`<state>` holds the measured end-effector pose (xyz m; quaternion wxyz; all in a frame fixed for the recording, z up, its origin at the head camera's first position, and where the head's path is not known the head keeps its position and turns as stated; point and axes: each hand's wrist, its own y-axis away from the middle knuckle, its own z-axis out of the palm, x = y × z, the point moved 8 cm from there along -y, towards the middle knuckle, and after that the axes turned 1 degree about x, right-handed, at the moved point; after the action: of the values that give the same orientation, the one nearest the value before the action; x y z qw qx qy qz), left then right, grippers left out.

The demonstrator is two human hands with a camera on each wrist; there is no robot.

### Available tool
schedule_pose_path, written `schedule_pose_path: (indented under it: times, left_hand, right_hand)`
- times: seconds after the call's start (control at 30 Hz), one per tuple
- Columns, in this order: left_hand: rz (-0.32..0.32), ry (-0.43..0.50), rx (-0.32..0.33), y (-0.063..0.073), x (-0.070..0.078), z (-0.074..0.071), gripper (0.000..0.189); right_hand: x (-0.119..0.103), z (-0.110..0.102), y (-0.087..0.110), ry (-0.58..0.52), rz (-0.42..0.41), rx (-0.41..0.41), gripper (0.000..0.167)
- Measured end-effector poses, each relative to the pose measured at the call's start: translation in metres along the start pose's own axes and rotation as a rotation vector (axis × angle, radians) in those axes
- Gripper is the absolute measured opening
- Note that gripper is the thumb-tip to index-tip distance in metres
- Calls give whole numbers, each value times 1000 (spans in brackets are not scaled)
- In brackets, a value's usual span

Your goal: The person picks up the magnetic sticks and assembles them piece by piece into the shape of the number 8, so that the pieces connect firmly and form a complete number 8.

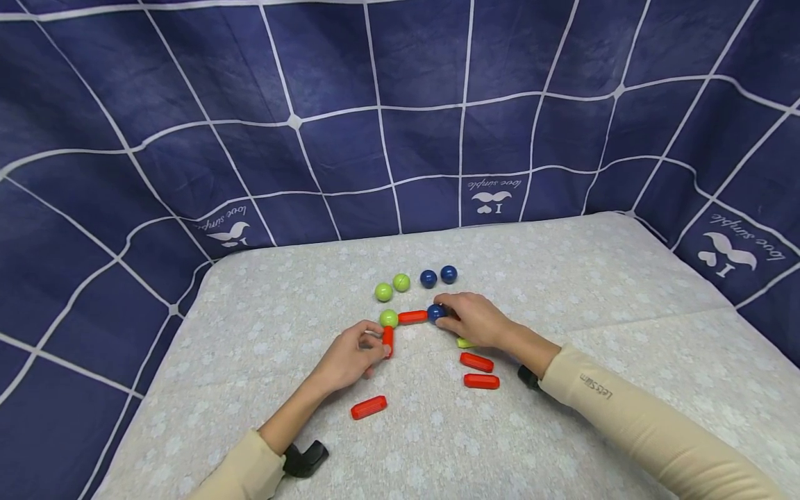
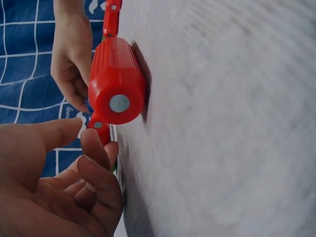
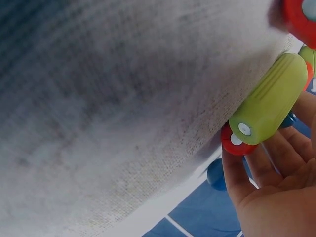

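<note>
A blue ball [image 1: 435, 313] at the end of a red rod [image 1: 412, 317] is clasped by the right hand [image 1: 471, 317]. Pale floral cloth [image 1: 562, 278] is spread beneath, backed by navy gridded fabric [image 1: 425, 146]. The left hand [image 1: 350, 357] is held, fingers bent, at a second rod [image 1: 389, 338]; whether this is gripped cannot be told.

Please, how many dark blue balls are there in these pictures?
3. The first blue ball is in the right hand, beside a red stick; the second blue ball and the third blue ball lie side by side farther back. Others may be hidden under that hand.
</note>
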<state>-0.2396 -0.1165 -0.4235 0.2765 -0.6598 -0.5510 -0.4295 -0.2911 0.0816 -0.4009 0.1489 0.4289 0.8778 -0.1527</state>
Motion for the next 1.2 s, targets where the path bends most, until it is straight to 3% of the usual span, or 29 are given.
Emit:
schedule_pose_path:
  times: [0.83, 1.2]
  left_hand:
    - [-2, -19, 76, -3, 1, -15, 28]
    - [-2, -40, 127, -16, -5, -31, 31]
  right_hand:
    - [-2, -5, -3, -13, -6, 6, 34]
    - [-1, -1, 0, -11, 5, -3, 33]
